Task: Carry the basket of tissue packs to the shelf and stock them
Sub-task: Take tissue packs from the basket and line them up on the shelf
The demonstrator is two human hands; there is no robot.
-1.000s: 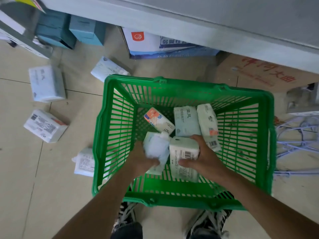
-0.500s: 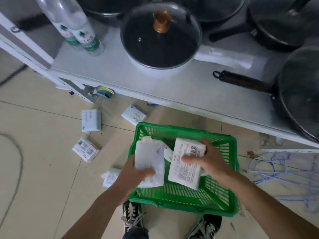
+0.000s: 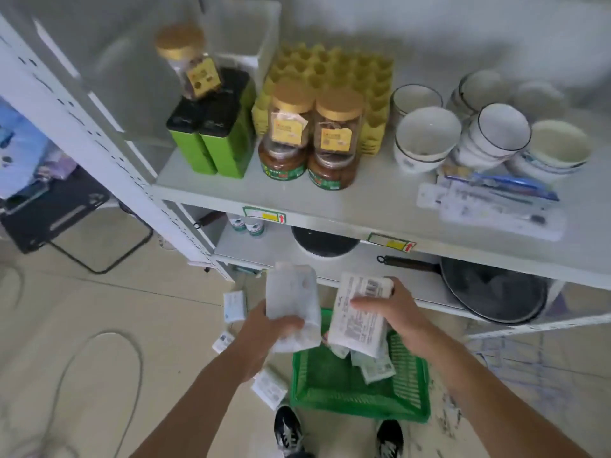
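The green plastic basket (image 3: 358, 404) stands on the floor by my feet, with a few tissue packs (image 3: 373, 366) still in it. My left hand (image 3: 264, 328) grips a white tissue pack (image 3: 292, 299) held upright. My right hand (image 3: 393, 309) grips another white tissue pack (image 3: 355, 319) with a barcode on its end. Both packs are raised above the basket, in front of the white shelf (image 3: 330, 206) and below its upper board.
The upper board carries green tins (image 3: 211, 143), gold-lidded jars (image 3: 314, 140), a yellow egg tray (image 3: 334, 71), white bowls (image 3: 426, 137) and flat packets (image 3: 489, 206). Pans (image 3: 489, 289) sit on the lower board. Loose tissue packs (image 3: 234, 305) lie on the floor; a black stool (image 3: 56, 209) stands left.
Both hands have lifted their tissue packs out of the basket and up toward the shelf. My view has tilted upward from the basket to the upper shelf board.
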